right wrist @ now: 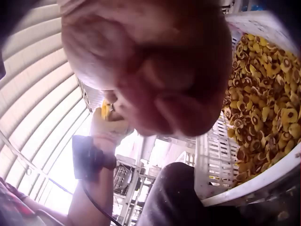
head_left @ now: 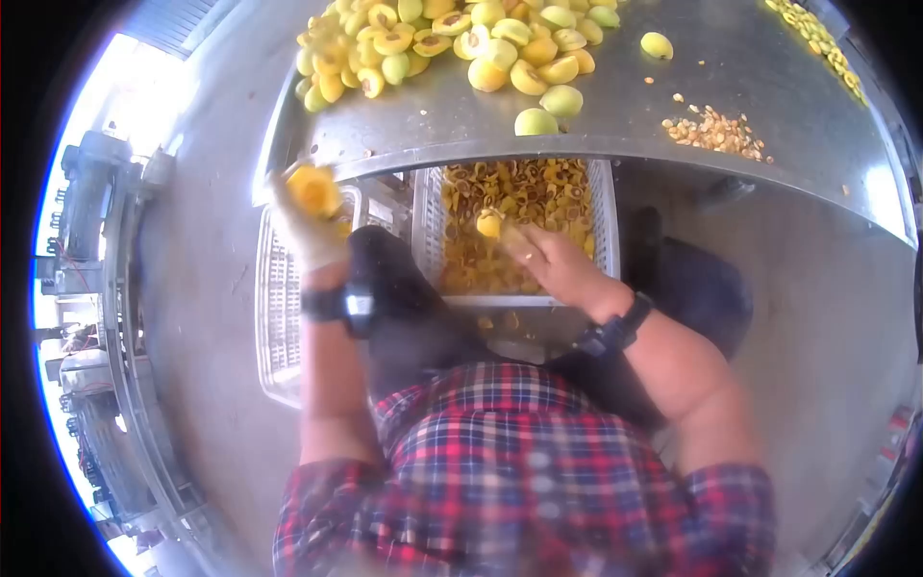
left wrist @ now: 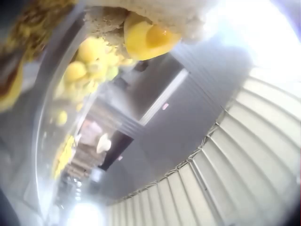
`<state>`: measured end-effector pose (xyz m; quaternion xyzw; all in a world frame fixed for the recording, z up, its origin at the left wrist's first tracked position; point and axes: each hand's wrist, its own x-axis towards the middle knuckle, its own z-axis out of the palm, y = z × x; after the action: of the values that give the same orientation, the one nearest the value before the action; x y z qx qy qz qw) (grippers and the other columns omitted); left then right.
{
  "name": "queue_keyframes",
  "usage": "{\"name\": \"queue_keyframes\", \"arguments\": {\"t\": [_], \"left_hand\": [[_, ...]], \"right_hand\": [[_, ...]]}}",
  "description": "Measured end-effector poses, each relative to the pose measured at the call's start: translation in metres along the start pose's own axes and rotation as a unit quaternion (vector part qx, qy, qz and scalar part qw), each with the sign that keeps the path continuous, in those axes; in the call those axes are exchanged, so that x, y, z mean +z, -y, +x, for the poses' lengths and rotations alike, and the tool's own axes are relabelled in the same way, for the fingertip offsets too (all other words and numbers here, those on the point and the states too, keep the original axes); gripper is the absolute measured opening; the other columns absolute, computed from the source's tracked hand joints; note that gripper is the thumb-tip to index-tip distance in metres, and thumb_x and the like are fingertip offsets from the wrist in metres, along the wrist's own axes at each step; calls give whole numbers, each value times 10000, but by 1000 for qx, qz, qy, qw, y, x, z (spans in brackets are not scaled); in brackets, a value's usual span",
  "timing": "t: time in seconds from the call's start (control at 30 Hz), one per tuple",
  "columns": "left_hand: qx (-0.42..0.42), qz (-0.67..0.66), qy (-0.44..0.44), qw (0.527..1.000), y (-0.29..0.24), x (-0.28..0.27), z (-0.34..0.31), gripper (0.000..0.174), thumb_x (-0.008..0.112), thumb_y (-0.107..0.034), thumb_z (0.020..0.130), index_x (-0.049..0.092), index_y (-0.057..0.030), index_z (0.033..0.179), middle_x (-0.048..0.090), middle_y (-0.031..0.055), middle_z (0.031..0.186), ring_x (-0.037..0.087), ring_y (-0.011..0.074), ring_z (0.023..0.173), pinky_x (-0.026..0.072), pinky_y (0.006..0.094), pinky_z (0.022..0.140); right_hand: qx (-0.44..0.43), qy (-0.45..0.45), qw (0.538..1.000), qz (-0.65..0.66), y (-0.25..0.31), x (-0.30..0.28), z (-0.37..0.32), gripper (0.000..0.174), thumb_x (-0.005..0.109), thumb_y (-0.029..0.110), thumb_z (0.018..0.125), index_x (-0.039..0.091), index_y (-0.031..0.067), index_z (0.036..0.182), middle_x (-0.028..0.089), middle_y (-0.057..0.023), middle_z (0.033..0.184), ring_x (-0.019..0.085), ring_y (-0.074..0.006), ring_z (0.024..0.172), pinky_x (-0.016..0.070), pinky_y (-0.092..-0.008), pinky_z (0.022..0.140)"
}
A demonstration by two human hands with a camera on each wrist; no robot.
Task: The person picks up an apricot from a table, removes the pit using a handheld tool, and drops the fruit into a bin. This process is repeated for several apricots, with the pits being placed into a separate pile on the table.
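Note:
In the head view my left hand (head_left: 306, 226), in a whitish glove, holds a yellow peach half (head_left: 314, 190) near the table's front left corner. The left wrist view shows this half (left wrist: 149, 40) gripped at the glove's edge, a hollow in its cut face. My right hand (head_left: 556, 262) is over the crate of cut pieces, with a small yellow peach piece (head_left: 488, 223) at its fingertips. Up close in the right wrist view, the fingers of the right hand (right wrist: 155, 70) are curled; they hide most of their grip, and I cannot tell whether a tool is in it.
A steel table (head_left: 596, 120) carries a heap of peaches and halves (head_left: 433, 43), with small kernels (head_left: 716, 132) to the right. Beneath its edge stands a white crate (head_left: 611, 221) of brown-centred peach trimmings (head_left: 519, 192). Another white basket (head_left: 279, 327) stands left of my legs.

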<state>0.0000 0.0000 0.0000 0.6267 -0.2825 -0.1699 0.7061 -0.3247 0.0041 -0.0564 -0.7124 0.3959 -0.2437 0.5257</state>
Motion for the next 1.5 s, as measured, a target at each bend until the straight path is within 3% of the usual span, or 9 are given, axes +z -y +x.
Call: {"name": "queue_keyframes", "arguments": {"t": [0.13, 0.2, 0.37, 0.5, 0.77, 0.93, 1.1, 1.27, 1.5], "left_hand": [[46, 205, 37, 977, 18, -61, 37, 385, 500, -388, 923, 654, -51, 1025, 636, 100, 970, 596, 210, 850, 485, 327, 735], [180, 447, -10, 876, 10, -61, 36, 341, 545, -344, 903, 643, -44, 1031, 634, 97, 973, 590, 181, 840, 484, 300, 717], [88, 222, 219, 946, -20, 40, -12, 326, 628, -306, 850, 638, -56, 1060, 643, 123, 1014, 606, 214, 879, 464, 338, 826], [212, 261, 352, 873, -17, 123, -49, 407, 653, -334, 808, 613, -46, 1093, 653, 143, 1025, 625, 253, 932, 474, 344, 826], [152, 440, 547, 696, -4, 231, -67, 570, 682, -459, 732, 583, -24, 1087, 647, 160, 1048, 604, 303, 1001, 470, 374, 852], [201, 427, 547, 691, 3, 242, -62, 539, 731, -379, 710, 589, -19, 1086, 648, 147, 1020, 609, 288, 975, 469, 361, 857], [-145, 106, 584, 792, -24, 217, -53, 446, 706, -286, 784, 583, -16, 1116, 633, 93, 1017, 608, 171, 910, 513, 301, 759], [-236, -279, 552, 750, -1, 196, -39, 314, 496, -293, 933, 531, -43, 1119, 596, 77, 930, 563, 177, 749, 458, 298, 574], [-305, -290, 473, 774, -20, 152, -88, 532, 365, -478, 959, 468, -43, 1248, 569, 106, 1122, 548, 208, 961, 426, 317, 771]], "right_hand": [[88, 41, 986, -134, 6, -9, 0, 574, 371, 499, 948, 610, -22, 915, 631, -232, 797, 617, -376, 752, 466, -453, 728], [102, 59, 973, -200, -1, -10, 5, 588, 362, 502, 946, 617, -19, 854, 625, -237, 781, 609, -388, 746, 463, -455, 722], [58, -4, 973, -221, -15, 0, 7, 600, 357, 501, 937, 627, -14, 789, 629, -234, 786, 604, -400, 755, 457, -464, 709], [121, 32, 972, -199, -5, -7, 12, 592, 365, 501, 930, 622, -9, 776, 628, -228, 781, 602, -399, 757, 453, -468, 700], [-5, 50, 976, -214, 9, -13, 4, 566, 384, 505, 919, 573, -3, 757, 604, -237, 746, 587, -410, 755, 422, -477, 693], [-4, 48, 977, -207, 15, -12, 3, 553, 389, 505, 922, 568, 1, 779, 601, -238, 738, 586, -408, 757, 418, -483, 701], [49, 47, 979, -191, 6, -11, 4, 494, 418, 476, 927, 572, 8, 887, 607, -229, 747, 590, -404, 757, 426, -482, 714], [15, -35, 992, -122, 34, -32, -7, 394, 490, 405, 927, 563, 30, 1020, 618, -203, 798, 604, -372, 771, 453, -439, 682], [-91, -148, 982, -73, 17, -39, -1, 388, 464, 379, 958, 529, -1, 1001, 532, -130, 679, 501, -283, 618, 415, -351, 609]]}}
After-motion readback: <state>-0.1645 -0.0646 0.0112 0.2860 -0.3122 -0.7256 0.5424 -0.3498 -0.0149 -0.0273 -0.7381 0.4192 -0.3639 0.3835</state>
